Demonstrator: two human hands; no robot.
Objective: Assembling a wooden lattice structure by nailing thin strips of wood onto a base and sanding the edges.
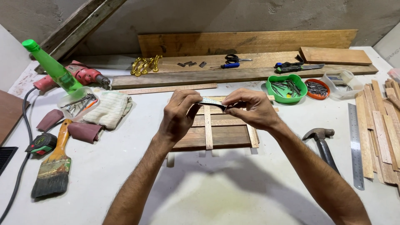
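Observation:
My left hand (177,114) and my right hand (250,108) are raised together over a small wooden slat panel (221,135) that lies flat on the white table. Between the fingertips of both hands I hold a small thin strip (212,102), pale on top with a dark end; its kind is too small to tell. The left thumb and forefinger pinch its left end, the right fingers pinch its right end. The panel is dark wood crossed by lighter thin slats.
A hammer (323,146), steel ruler (355,146) and loose wood strips (381,129) lie right. Green bowl (286,88) and orange lid (317,88) hold nails. Left: paintbrush (56,164), tape measure (41,143), sandpaper (83,131), cloth (109,109), green bottle (52,66), red drill (81,75). Boards (241,75), scissors (235,58) behind.

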